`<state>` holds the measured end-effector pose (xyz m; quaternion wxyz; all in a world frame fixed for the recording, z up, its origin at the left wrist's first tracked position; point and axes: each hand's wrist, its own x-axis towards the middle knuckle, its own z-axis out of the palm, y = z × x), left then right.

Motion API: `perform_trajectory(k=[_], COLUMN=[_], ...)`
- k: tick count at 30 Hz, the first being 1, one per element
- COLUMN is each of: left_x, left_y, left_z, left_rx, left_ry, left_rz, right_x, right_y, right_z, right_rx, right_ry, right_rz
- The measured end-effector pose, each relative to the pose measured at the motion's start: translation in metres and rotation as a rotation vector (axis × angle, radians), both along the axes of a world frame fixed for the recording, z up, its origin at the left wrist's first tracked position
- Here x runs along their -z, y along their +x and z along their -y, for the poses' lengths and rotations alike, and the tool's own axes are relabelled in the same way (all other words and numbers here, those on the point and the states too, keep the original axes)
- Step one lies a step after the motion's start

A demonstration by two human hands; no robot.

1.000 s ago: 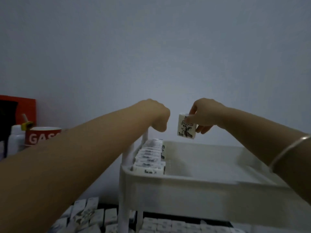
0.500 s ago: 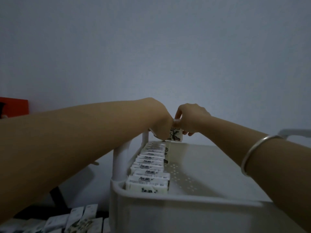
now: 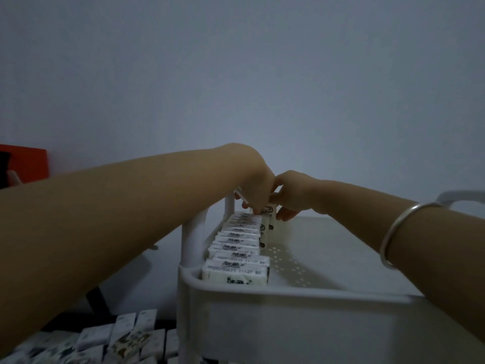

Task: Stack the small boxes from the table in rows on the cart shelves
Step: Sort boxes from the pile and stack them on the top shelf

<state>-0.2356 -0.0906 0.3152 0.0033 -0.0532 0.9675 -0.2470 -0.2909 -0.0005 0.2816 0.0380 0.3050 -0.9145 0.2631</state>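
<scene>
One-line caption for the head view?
Both hands, left hand and right hand, set a small box at the row's far end.

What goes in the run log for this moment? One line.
phase: placing | right hand: holds small white printed box | left hand: steadying | white plastic cart shelf: one row

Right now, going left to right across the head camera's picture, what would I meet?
Red box by the wall → loose small boxes down low → cart post → row of boxes on the cart shelf → bare shelf floor → silver bracelet → cart handle.
</scene>
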Motion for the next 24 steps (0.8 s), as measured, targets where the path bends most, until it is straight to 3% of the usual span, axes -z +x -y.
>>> perform_trajectory(k=[8,12,15,17,24], left_x=[-0.001,-0.005,-0.007,-0.007,-0.005], left_y=[0.010,0.017,0.019,0.019,0.019], left_z=[-0.002,0.009,0.020,0.024,0.021], left_rx=[-0.002,0.104,0.043,-0.011,0.014], left_ry=[0.090,0.106,0.102,0.110,0.115], left_rz=[-0.054,-0.386,-0.560,-0.577,-0.585], right_x=[0.017,0.009,0.010,0.014,0.020], right_y=[0.002,-0.001,0.000,0.006,0.011], right_z=[0.012,-0.003,-0.013,-0.007,0.011], right_rx=[0.028,0.063,0.118,0.096,0.074], right_ry=[-0.057,-0.162,-0.238,-0.256,-0.288], right_rz=[0.160,0.235,0.384,0.468,0.431])
